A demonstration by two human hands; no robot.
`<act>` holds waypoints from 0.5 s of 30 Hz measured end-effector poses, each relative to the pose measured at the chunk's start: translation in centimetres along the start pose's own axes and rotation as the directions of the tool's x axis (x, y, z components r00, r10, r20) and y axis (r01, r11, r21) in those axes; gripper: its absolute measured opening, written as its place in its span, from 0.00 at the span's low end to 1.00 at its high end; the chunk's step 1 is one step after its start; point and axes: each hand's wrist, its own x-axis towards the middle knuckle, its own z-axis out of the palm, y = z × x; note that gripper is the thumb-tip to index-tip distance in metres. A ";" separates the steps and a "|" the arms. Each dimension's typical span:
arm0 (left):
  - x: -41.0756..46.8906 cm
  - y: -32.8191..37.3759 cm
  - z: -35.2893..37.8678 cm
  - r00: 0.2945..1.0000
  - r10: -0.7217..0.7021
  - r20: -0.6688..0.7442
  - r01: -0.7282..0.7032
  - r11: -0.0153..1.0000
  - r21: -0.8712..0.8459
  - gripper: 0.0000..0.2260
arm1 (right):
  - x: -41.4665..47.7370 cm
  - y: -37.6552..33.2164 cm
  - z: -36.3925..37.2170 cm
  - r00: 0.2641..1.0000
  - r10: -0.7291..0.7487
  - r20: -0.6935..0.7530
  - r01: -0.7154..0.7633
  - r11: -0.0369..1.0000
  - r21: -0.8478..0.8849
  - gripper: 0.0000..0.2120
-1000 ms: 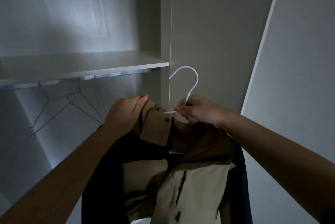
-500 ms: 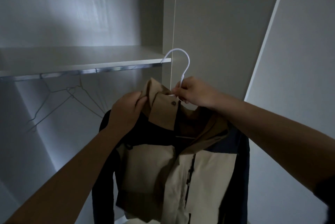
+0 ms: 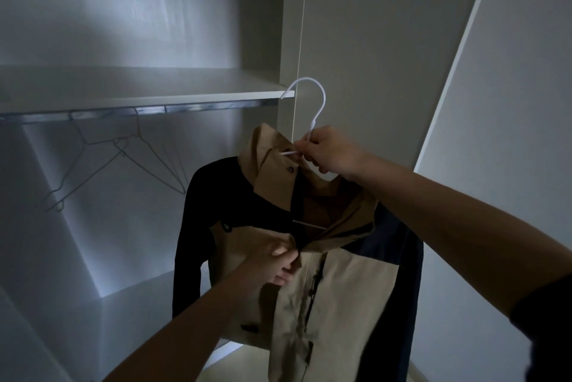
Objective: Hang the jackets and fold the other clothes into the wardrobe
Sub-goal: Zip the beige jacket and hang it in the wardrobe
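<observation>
Bare rail [image 3: 201, 107] beside wire hangers [image 3: 123, 146]

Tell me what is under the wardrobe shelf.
A metal rail runs under the shelf, with bare wire hangers hooked on it. The jacket on its white hanger hides the back wall lower right.

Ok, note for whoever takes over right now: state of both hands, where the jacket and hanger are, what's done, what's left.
Right hand grips the white hanger at its neck, hook up near the rail.
Left hand pinches the jacket front by the zip.
Done: jacket is on the hanger.
Left: hook it onto the rail by the wire hangers; other clothes not in view.
</observation>
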 end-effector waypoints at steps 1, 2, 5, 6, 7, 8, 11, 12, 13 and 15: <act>0.3 0.2 0.4 0.998 -0.063 0.023 0.064 0.997 -0.031 0.06 | 0.1 -0.1 0.2 1.000 -0.003 -0.013 0.003 1.000 -0.002 0.13; 0.5 0.5 0.5 0.994 -0.112 0.019 0.112 0.994 -0.011 0.08 | 0.1 -0.4 0.3 1.000 -0.010 -0.023 0.010 1.000 0.001 0.13; 0.8 0.8 0.4 0.980 -0.197 -0.020 0.198 0.973 0.115 0.14 | 0.1 -0.8 0.6 0.999 -0.021 -0.037 0.021 1.000 0.002 0.13; 0.8 0.8 0.2 0.978 -0.208 -0.001 0.208 0.975 0.077 0.13 | 0.1 -0.9 0.7 0.999 -0.026 -0.046 0.025 1.000 -0.016 0.13; 0.7 0.8 0.0 0.980 -0.196 0.028 0.195 0.980 0.025 0.11 | 0.2 -0.9 0.7 0.998 -0.034 -0.057 0.032 0.999 -0.042 0.14; 0.5 0.8 -0.2 0.984 -0.169 0.061 0.170 0.986 -0.003 0.10 | 0.3 -0.8 0.7 0.997 -0.041 -0.067 0.036 0.997 -0.067 0.15; 0.1 0.9 -0.4 0.988 -0.109 0.113 0.106 0.994 0.037 0.08 | 0.5 -0.4 0.9 0.997 -0.026 -0.077 0.019 0.996 -0.088 0.12; 0.1 0.8 -0.4 0.991 -0.097 0.091 0.091 0.993 0.072 0.09 | 0.5 -0.2 1.1 0.997 -0.027 -0.076 0.019 0.995 -0.100 0.12; 0.4 0.9 -0.2 0.995 -0.088 0.056 0.082 0.991 0.102 0.10 | 0.5 0.1 1.4 0.996 -0.036 -0.077 0.026 0.992 -0.123 0.13; 0.9 1.3 0.0 0.993 -0.120 -0.021 0.121 0.989 0.083 0.12 | 0.4 0.7 2.2 0.995 -0.058 -0.081 0.043 0.982 -0.184 0.14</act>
